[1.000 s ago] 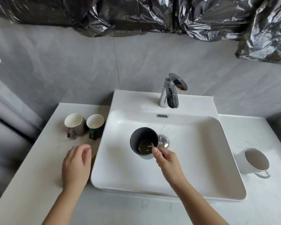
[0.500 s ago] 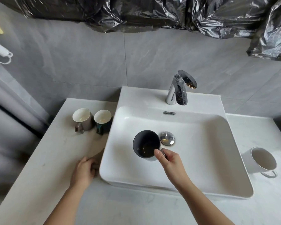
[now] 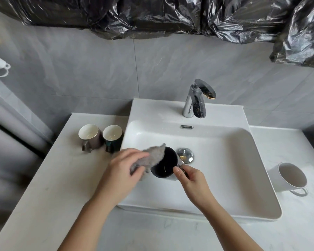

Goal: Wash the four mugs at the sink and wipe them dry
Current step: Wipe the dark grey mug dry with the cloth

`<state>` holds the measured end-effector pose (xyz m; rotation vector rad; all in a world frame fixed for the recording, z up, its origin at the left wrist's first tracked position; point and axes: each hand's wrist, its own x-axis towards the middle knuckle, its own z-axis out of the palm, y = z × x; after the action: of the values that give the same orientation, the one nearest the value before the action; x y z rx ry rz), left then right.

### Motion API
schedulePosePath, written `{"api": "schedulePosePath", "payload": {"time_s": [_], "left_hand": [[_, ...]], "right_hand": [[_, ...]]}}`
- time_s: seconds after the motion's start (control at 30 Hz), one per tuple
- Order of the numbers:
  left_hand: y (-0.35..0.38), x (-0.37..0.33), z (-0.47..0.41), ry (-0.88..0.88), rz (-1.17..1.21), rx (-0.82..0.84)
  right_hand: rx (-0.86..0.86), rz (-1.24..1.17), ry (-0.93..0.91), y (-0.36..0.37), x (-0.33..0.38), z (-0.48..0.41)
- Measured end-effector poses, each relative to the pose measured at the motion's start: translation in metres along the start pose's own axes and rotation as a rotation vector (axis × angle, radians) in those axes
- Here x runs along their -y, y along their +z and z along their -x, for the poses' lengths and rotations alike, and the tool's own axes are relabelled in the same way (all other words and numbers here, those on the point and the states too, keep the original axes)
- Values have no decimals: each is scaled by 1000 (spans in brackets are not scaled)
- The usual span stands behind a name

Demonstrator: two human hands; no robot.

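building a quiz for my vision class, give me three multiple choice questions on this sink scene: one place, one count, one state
1. Where is the white mug relative to the sink?
A. inside it
B. on the counter to its right
C. on the counter to its left

2. How many mugs stand on the counter left of the sink?
A. two
B. one
C. four

3. What is the left hand doing?
A. lying flat
B. hanging empty
C. gripping a grey cloth at the dark mug

1 B: it sits beyond the sink's right rim.
2 A: a brown mug and a dark green mug stand side by side.
3 C: its fingers curl round the cloth; the right hand holds the mug.
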<state>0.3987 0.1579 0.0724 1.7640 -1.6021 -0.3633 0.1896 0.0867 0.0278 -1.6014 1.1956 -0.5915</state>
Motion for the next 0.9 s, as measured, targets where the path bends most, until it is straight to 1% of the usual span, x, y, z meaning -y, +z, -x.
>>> {"api": "schedulePosePath", "payload": {"time_s": [0.07, 0.1, 0.13, 0.2, 0.27, 0.3, 0.33, 0.4, 0.43, 0.5, 0.57, 0.6, 0.67, 0.73, 0.8, 0.83, 0.87, 0.9], "left_hand": [[17, -13, -9, 18, -25, 196], [25, -17, -14, 24, -37, 260], [34, -20, -20, 32, -37, 291], [49, -22, -29, 1, 0, 280], [64, -22, -37, -36, 80, 233], [71, -22, -38, -10, 113, 207], [77, -20, -38, 61, 102, 176], [81, -12, -38, 246, -16, 135], [79, -8, -36, 317, -56, 153], [73, -1, -33, 423, -77, 265], [72, 4, -32, 485, -125, 403], [74, 6, -34, 505, -155, 440], [82, 10, -41, 523, -167, 492], [88, 5, -50, 491, -148, 587], [93, -4, -61, 482, -196, 649], [96, -8, -65, 479, -260, 660], [100, -13, -69, 478, -303, 624], [103, -14, -70, 489, -311, 548]], "right_hand": [[-1, 61, -17, -3, 0, 1], [3, 83, -25, -5, -1, 1], [5, 97, -29, -8, -1, 2], [-5, 95, -17, -12, -3, 4], [-18, 81, 7, -18, -6, 6], [-22, 78, 17, -21, -8, 6], [-26, 68, 28, -24, -10, 5], [-34, 42, 42, -32, -13, 4], [-33, 36, 45, -35, -14, 3], [-27, 30, 44, -42, -16, 2], [-13, 29, 41, -47, -17, 0], [-7, 32, 41, -48, -18, -1], [0, 52, 38, -50, -18, -4], [15, 70, 23, -51, -20, -6], [46, 81, 11, -50, -21, -7], [63, 83, 6, -49, -21, -7], [75, 77, 4, -48, -21, -7], [78, 60, 7, -47, -21, -8]]}}
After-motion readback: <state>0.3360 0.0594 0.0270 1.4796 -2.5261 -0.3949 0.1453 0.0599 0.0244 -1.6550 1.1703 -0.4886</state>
